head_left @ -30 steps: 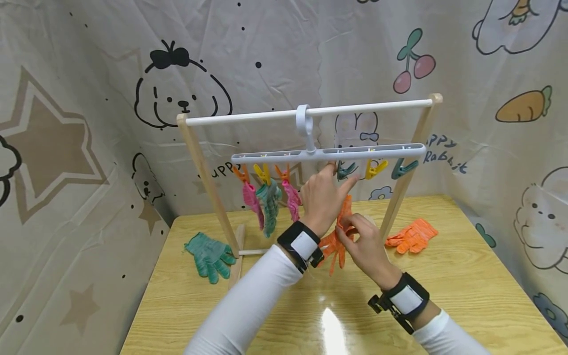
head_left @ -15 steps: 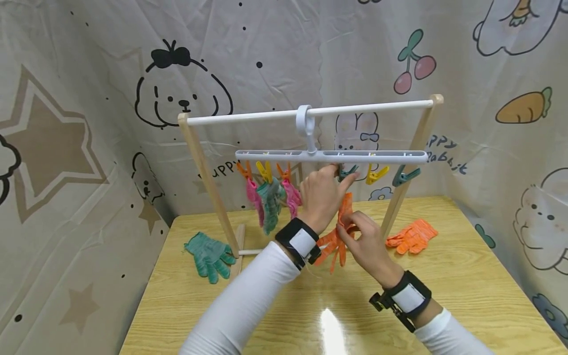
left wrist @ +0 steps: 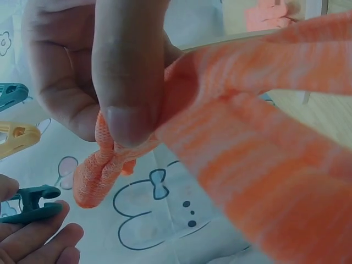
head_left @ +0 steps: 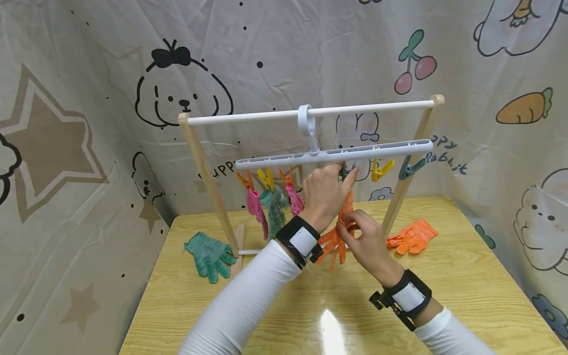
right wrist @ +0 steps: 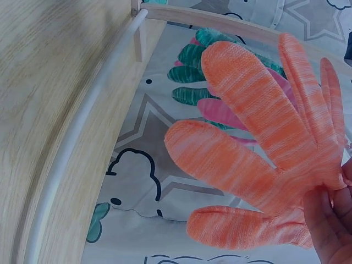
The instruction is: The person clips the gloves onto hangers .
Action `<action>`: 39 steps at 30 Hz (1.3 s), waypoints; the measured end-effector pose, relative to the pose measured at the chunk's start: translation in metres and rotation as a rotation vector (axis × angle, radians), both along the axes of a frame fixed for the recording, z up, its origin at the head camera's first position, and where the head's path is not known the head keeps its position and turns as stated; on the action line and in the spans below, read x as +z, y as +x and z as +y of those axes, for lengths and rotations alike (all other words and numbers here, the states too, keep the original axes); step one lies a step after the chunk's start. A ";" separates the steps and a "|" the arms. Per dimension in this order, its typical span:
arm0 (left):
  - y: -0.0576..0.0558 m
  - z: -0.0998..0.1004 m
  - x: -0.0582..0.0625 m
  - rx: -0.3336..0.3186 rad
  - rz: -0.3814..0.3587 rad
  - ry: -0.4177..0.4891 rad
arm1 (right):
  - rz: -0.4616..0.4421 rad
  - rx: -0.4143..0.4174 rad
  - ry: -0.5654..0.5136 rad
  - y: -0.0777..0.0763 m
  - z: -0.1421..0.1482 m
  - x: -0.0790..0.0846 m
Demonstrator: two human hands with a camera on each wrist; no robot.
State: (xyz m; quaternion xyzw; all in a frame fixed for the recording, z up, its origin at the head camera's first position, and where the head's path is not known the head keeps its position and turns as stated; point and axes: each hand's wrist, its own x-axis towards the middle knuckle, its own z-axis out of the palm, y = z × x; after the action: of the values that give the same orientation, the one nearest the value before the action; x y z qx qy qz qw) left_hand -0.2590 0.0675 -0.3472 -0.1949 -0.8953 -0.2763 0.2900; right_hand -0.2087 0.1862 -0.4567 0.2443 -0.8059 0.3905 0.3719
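My left hand (head_left: 326,195) is raised under the grey hanger bar (head_left: 284,160) and pinches a teal clothespin (left wrist: 41,212). In the left wrist view its fingers press the handles and the clothespin's jaws stand apart. Just below and to the right, my right hand (head_left: 366,241) holds an orange knit glove (head_left: 333,241) by its cuff, between thumb and fingers. The glove's fingers (right wrist: 242,104) hang spread downward, and its gathered cuff end (left wrist: 96,179) pokes up past the thumb, apart from the clothespin.
Pink gloves (head_left: 256,209) and a green glove (head_left: 272,212) hang clipped at left. Yellow (head_left: 380,170) and teal (head_left: 410,167) clothespins hang at right. A green glove (head_left: 209,255) and an orange glove (head_left: 412,236) lie on the table, beside the wooden rack (head_left: 199,172).
The hanger bar has tilted, its right end rising and its left end dropping, and the clipped gloves swing with it. Both hands stay almost in place, with the orange glove still held.
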 end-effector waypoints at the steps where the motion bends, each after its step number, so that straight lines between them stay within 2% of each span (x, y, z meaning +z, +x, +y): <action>1: 0.000 0.000 0.000 0.001 -0.005 -0.002 | 0.003 0.003 0.000 0.000 0.000 0.000; 7: 0.001 -0.002 0.001 0.001 -0.023 0.000 | 0.018 0.010 -0.005 -0.002 0.001 0.001; 24: 0.000 -0.002 0.003 -0.003 -0.015 0.006 | 0.058 0.002 -0.048 -0.003 0.000 0.010; 39: 0.002 -0.001 0.004 -0.011 -0.019 0.006 | 0.062 -0.016 -0.037 -0.008 0.003 0.015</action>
State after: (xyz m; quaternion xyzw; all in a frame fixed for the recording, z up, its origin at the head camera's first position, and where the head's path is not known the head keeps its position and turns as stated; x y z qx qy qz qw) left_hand -0.2572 0.0661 -0.3432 -0.1964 -0.8961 -0.2825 0.2805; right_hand -0.2165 0.1888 -0.4420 0.2429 -0.7886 0.3945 0.4044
